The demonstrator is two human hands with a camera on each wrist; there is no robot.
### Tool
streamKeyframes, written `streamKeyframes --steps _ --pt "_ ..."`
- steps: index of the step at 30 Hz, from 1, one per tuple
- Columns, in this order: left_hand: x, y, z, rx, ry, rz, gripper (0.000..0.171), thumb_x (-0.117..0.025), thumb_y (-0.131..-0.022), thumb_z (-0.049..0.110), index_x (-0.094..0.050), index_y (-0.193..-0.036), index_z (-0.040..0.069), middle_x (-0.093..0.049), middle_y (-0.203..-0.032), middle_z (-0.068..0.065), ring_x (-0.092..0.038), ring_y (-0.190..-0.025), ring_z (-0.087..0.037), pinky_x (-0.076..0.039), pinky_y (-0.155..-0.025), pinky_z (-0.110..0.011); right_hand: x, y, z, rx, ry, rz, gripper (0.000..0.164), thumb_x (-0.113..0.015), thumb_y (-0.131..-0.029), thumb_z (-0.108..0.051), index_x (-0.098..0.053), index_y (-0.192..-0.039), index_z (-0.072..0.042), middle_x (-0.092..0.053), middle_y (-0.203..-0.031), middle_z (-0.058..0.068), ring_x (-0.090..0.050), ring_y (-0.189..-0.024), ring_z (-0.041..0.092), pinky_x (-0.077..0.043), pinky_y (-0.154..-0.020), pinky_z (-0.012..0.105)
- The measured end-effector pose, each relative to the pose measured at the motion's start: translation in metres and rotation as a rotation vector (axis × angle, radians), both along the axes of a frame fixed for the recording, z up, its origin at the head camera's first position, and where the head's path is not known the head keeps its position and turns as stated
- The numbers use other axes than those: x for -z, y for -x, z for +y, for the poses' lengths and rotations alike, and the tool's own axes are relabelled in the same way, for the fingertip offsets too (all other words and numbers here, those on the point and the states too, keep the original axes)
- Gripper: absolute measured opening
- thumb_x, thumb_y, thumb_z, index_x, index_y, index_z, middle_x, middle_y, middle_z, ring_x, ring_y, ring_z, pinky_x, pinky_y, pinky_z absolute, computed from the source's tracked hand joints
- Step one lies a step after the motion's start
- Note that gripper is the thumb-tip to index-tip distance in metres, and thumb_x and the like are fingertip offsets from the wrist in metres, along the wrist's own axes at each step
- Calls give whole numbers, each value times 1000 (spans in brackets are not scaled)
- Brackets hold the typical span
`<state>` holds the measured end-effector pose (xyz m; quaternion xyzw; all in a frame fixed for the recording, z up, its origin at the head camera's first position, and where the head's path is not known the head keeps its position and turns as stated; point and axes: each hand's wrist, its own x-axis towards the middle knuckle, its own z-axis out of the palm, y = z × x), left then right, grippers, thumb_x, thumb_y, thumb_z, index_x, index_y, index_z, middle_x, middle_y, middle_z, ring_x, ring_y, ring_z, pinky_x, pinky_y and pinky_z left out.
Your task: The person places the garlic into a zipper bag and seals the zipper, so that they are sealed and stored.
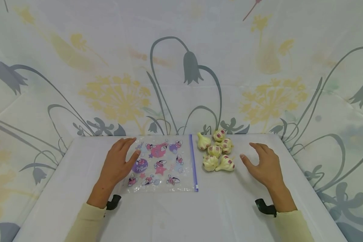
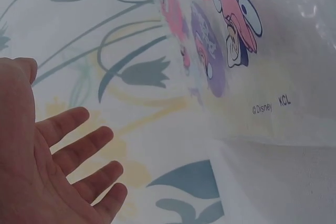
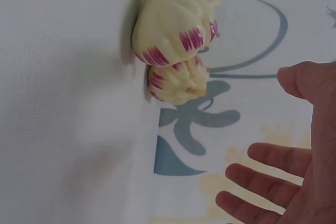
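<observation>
A clear zip bag (image 1: 169, 161) with pink and purple cartoon prints lies flat on the white table, its purple zip strip along the right edge. My left hand (image 1: 118, 161) hovers over the bag's left edge, fingers spread and holding nothing. Just right of the zip strip sits a cluster of several garlic bulbs (image 1: 214, 151), cream with purple streaks. My right hand (image 1: 262, 163) is held to the right of the garlic, thumb toward it, fingers apart and free of anything. In the right wrist view, one garlic bulb (image 3: 168, 24) shows close up, beyond the fingertips.
The white table (image 1: 224, 211) ends at a back edge just behind the bag and garlic. Behind it and along both sides hangs a cloth (image 1: 175, 101) printed with flowers. A black wrist strap piece (image 1: 265, 207) sticks out by the right wrist, another (image 1: 113, 202) by the left.
</observation>
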<state>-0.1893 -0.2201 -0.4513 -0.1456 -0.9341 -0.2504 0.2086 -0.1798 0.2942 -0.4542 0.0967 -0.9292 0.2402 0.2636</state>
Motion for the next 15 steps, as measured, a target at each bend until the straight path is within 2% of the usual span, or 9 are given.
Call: streamKeyframes --steps 15 --pt "3 -5 21 55 12 -47 54 -65 -104 34 -56 -151 8 -57 -153 -18 -42 -149 -44 -32 -118 -69 -2 -3 -15 -57 5 25 54 -81 -88 -25 -68 -131 4 -67 -129 27 -62 -116 52 -45 -96 70"
